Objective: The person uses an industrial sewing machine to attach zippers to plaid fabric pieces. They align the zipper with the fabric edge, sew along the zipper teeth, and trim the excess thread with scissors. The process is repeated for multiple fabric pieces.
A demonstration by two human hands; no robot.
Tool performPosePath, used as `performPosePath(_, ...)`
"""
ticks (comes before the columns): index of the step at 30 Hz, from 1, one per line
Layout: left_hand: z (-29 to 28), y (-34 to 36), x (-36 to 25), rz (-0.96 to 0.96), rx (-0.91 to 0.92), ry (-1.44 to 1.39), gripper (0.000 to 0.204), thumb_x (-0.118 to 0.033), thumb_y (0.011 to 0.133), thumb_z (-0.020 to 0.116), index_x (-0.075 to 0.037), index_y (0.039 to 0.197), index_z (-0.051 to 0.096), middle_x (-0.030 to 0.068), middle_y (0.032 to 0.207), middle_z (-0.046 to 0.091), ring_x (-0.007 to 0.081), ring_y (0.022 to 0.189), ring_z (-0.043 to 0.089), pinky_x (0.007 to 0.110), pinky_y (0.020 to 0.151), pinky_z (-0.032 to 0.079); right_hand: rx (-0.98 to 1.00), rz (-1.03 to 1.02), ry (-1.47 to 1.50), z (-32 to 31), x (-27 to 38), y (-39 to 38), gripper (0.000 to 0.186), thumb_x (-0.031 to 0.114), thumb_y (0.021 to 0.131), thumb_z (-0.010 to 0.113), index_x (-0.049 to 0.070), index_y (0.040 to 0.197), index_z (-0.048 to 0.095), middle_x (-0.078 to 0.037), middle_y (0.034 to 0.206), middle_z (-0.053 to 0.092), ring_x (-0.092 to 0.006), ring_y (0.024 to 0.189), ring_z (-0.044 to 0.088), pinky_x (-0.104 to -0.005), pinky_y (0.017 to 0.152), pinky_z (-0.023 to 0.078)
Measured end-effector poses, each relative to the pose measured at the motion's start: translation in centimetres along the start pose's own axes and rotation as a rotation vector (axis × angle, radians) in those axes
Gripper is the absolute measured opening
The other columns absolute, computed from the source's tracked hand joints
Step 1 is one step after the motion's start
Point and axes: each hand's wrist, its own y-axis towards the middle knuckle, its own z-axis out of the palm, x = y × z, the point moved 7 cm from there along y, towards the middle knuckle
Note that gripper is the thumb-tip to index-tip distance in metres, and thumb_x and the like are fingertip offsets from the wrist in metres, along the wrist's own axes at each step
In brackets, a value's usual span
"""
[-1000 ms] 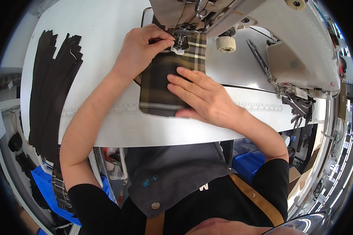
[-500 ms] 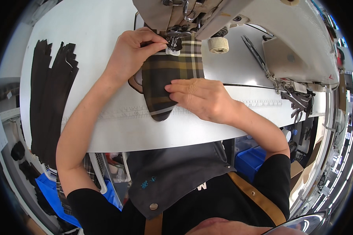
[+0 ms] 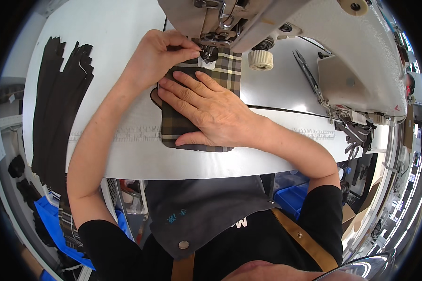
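Note:
A dark plaid fabric panel [image 3: 173, 134] lies under the presser foot [image 3: 206, 62] of a sewing machine [image 3: 286, 23]. My right hand [image 3: 211, 105] rests flat on the panel with its fingers spread, below the foot. Just left of the foot, thumb and forefinger of my left hand [image 3: 166, 51] are pinched together by the needle area. Whatever they hold there is too small or hidden to name. A dark-edged loop [image 3: 155, 97] shows at the panel's left side, partly covered.
Dark zipper-like strips [image 3: 56, 112] lie at the table's left. Tweezers [image 3: 306, 70] rest by the machine base, with dark scraps [image 3: 356, 129] beyond. A ruler scale [image 3: 126, 134] runs along the white table. Blue bins [image 3: 290, 199] stand below its edge.
My right hand has moved left and up, its fingers now spread flat over the panel. The panel's folded lower end now lies spread out flat and squared. My left hand stays pinched beside the foot.

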Motion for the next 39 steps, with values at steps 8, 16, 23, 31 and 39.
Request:
performPosePath(8,0.3,-0.1,0.3,0.015,-0.003,-0.009,0.016,-0.012,0.081,0.068,0.002,0.088,0.07,0.0052,0.077,0.064,0.011,0.07,0.059,0.025,0.065,0.047,0.016,0.001,-0.003,0.1,0.0,0.0,0.077,0.054,0.079,0.059,0.002,0.134,0.043,-0.014,0.138,0.044,-0.031,0.13,0.038,-0.0469,0.107,0.029)
performPosePath(16,1.4,-2.1,-2.0,0.631,-0.083,0.609,0.012,-0.01,0.076,0.063,-0.008,0.087,0.068,0.0011,0.085,0.061,0.0218,0.074,0.061,0.03,0.064,0.05,-0.032,-0.021,-0.009,-0.4,0.2,0.2,0.064,0.046,0.08,0.062,0.002,0.125,0.052,-0.015,0.13,0.051,-0.0312,0.126,0.043,-0.0451,0.104,0.033)
performPosePath(23,1.7,-2.7,-2.6,0.694,-0.078,0.668,0.015,-0.006,0.075,0.063,-0.008,0.089,0.066,-0.0007,0.086,0.06,0.0203,0.076,0.061,0.031,0.063,0.052,-0.262,0.24,0.034,-4.5,-5.8,-2.2,0.033,-0.002,0.079,0.061,0.007,0.112,0.063,-0.008,0.108,0.064,-0.0266,0.093,0.062,-0.0347,0.077,0.05)
performPosePath(31,1.6,-3.0,-2.6,0.715,-0.077,0.682,0.019,-0.004,0.073,0.064,-0.008,0.091,0.068,-0.0009,0.091,0.064,0.0199,0.08,0.063,0.029,0.067,0.054,-0.266,0.067,-0.243,-4.3,-5.5,-1.9,0.042,0.0,0.067,0.063,0.012,0.108,0.067,-0.007,0.088,0.063,-0.0235,0.081,0.058,-0.032,0.066,0.052)
performPosePath(39,1.6,-3.0,-2.5,0.712,-0.089,0.662,0.017,-0.002,0.073,0.063,-0.007,0.089,0.068,-0.0003,0.09,0.064,0.0202,0.079,0.063,0.029,0.065,0.054,-0.267,0.076,-0.204,-4.1,-5.9,-2.1,0.041,0.002,0.066,0.063,0.01,0.106,0.069,-0.006,0.086,0.063,-0.0227,0.077,0.057,-0.0318,0.065,0.05)
